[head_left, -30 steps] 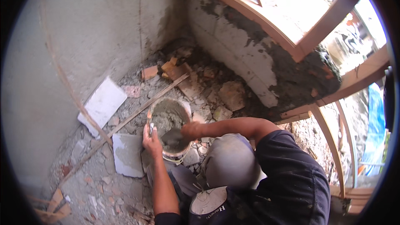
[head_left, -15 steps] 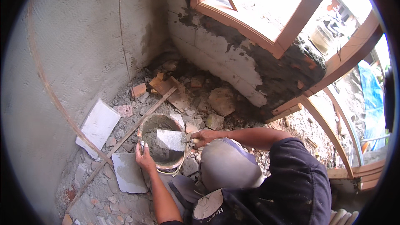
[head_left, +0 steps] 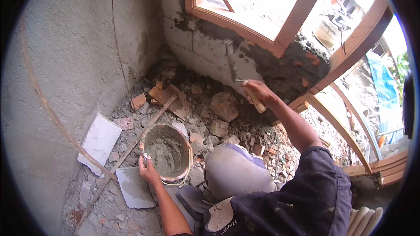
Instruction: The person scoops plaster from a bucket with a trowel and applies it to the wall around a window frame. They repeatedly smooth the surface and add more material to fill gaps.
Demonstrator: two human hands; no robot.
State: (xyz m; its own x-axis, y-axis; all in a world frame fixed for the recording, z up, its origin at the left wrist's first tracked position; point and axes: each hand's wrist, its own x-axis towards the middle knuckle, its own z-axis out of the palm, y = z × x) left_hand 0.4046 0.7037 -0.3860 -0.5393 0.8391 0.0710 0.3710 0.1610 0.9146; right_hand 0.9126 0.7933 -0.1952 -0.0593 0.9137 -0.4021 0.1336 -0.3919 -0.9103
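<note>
At the lower centre a round bucket [head_left: 168, 155] of wet grey mortar stands among rubble, and my left hand [head_left: 148, 168] grips its rim on the left. My right hand [head_left: 258, 94] holds a trowel [head_left: 233, 67] by its pale wooden handle, up beside the partly mortared block wall [head_left: 210, 50] under the window. The trowel's blade, blurred by motion, is at that wall; whether it touches is not clear. My knee [head_left: 236, 170] is just right of the bucket.
A plastered wall [head_left: 78, 48] fills the left. Rubble [head_left: 223, 107], a long wooden strip [head_left: 120, 161] and white boards [head_left: 100, 142] lie on the floor. A pinkish window frame [head_left: 280, 46] is above, curved-looking timbers [head_left: 339, 131] and a blue sheet [head_left: 380, 87] to the right.
My right hand has lifted the trowel out of the bucket, up and away toward the wall below the window. My left hand stays at the bucket's rim. The view has shifted somewhat.
</note>
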